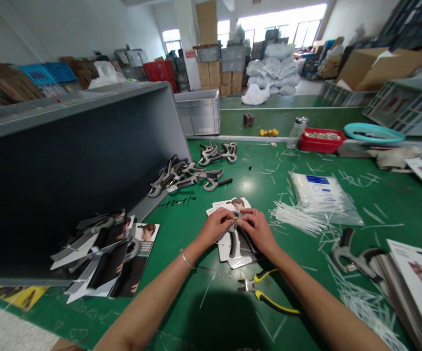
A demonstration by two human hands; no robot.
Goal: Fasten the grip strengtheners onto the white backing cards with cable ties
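A grey and black hand grip strengthener [233,242] lies on printed cards [224,249] in front of me. My left hand [217,225] pinches its upper end from the left, fingertips closed. From the other side, my right hand [257,230] grips the same end, thumb and fingers together and nearly touching the left fingertips. Whether a thin cable tie is between the fingers is too small to tell. Diagonal cutters [249,285] with yellow and black handles lie with jaws apart below the right hand.
Loose grip strengtheners [196,176] are heaped beyond my hands. At left, a tipped grey bin [170,122] holds carded ones [97,253]. White cable ties [298,217] lie by a plastic bag [316,190]. Stacked cards [421,278] stand right. A red tray [322,141] is farther back.
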